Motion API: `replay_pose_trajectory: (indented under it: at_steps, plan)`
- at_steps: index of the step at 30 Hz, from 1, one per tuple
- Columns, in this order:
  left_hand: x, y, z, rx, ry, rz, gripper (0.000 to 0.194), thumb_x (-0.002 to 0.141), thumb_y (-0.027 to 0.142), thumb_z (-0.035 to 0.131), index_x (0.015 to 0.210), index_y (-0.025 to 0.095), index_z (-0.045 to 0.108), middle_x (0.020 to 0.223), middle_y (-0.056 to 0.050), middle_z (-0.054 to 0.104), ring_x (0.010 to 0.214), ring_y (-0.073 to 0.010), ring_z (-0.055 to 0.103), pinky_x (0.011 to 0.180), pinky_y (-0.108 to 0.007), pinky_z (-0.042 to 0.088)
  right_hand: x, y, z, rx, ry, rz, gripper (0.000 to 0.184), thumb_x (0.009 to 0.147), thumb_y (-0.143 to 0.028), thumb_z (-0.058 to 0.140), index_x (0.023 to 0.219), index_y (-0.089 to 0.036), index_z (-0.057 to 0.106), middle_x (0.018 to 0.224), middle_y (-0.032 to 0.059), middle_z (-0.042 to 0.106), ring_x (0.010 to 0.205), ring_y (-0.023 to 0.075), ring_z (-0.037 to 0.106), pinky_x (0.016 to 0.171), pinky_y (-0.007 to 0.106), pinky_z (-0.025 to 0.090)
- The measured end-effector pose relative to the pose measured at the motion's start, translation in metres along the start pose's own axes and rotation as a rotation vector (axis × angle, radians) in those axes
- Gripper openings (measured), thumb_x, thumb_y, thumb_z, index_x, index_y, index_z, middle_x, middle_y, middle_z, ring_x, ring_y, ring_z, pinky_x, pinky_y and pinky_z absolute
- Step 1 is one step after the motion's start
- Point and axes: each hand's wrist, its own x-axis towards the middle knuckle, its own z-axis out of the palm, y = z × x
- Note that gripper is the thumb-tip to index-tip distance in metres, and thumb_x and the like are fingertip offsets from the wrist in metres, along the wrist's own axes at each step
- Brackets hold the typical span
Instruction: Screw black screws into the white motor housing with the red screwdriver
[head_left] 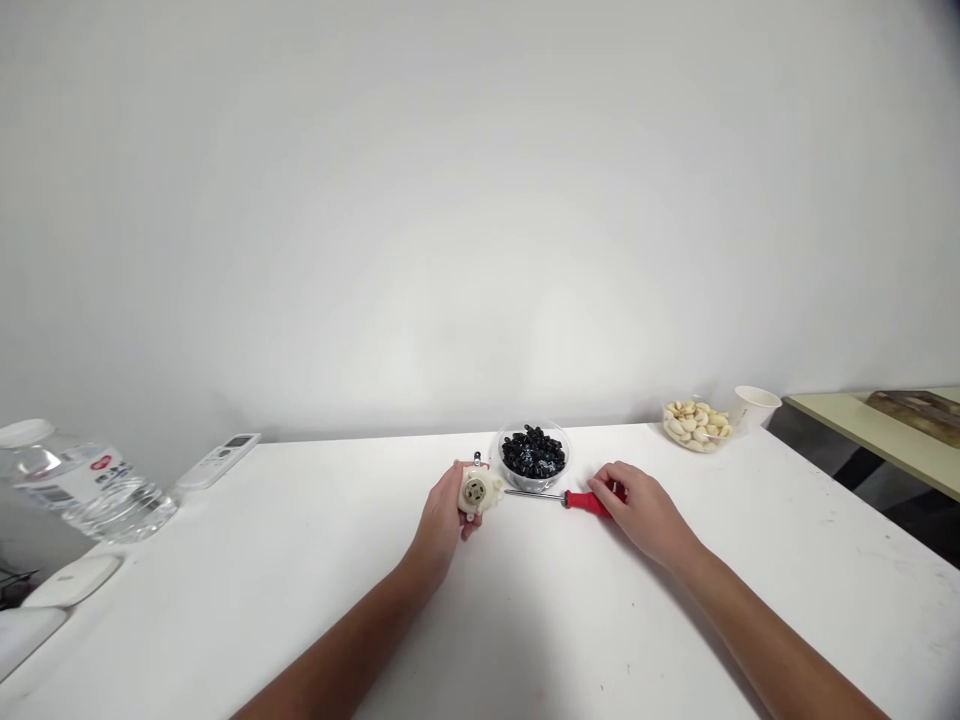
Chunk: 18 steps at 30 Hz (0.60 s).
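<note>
My left hand (pixel 440 515) is closed around a small cream plastic part (pixel 489 493) with a round metal disc on its face, held just above the table. A small dark and shiny piece (pixel 477 458) stands up at the part's top edge. My right hand (pixel 643 505) has its fingers curled on the red handle of a screwdriver (pixel 582 501). The screwdriver's metal shaft lies low along the tabletop, its tip pointing left toward the cream part. Right behind both stands a clear round bowl (pixel 533 484) filled with small black pieces (pixel 533 452).
On the white table (pixel 300 560), a tub of pale nut-like pieces (pixel 696 426) and a paper cup (pixel 756 408) stand at the back right. A white remote (pixel 219 461), a large water bottle (pixel 82 480) and a white mouse (pixel 75 580) are at left. A wall rises behind.
</note>
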Motion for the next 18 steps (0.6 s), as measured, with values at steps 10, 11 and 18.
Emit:
replay_pose_trajectory:
  at_steps: [10,11,18]
  plan:
    - [0.009,-0.002,-0.012,-0.138,0.077,0.056,0.043,0.087,0.046,0.069,0.12,0.02,0.057,0.106,-0.007,0.062,0.085,-0.0218,0.066,0.056,-0.028,0.053,0.006,0.01,0.004,0.093,0.014,0.018,0.031,0.099,-0.045,0.053,0.08,-0.022,0.061,0.085,0.0029,0.065,0.076,0.021,0.057,0.069,0.033,0.041]
    - [0.009,-0.002,-0.012,-0.117,0.086,0.057,0.041,0.088,0.046,0.068,0.118,0.02,0.059,0.105,-0.007,0.063,0.086,-0.0218,0.066,0.058,-0.028,0.054,0.006,0.009,0.003,0.096,0.013,0.018,0.03,0.099,-0.044,0.053,0.08,-0.022,0.061,0.085,0.0028,0.065,0.076,0.0209,0.057,0.069,0.033,0.042]
    - [0.008,-0.001,-0.012,0.056,0.082,0.089,0.037,0.089,0.053,0.067,0.097,0.016,0.068,0.083,-0.002,0.065,0.068,-0.0127,0.057,0.063,-0.023,0.046,0.005,0.004,-0.001,0.117,0.028,-0.017,0.028,0.1,-0.042,0.053,0.082,-0.023,0.062,0.087,0.0026,0.065,0.082,0.0222,0.058,0.072,0.033,0.042]
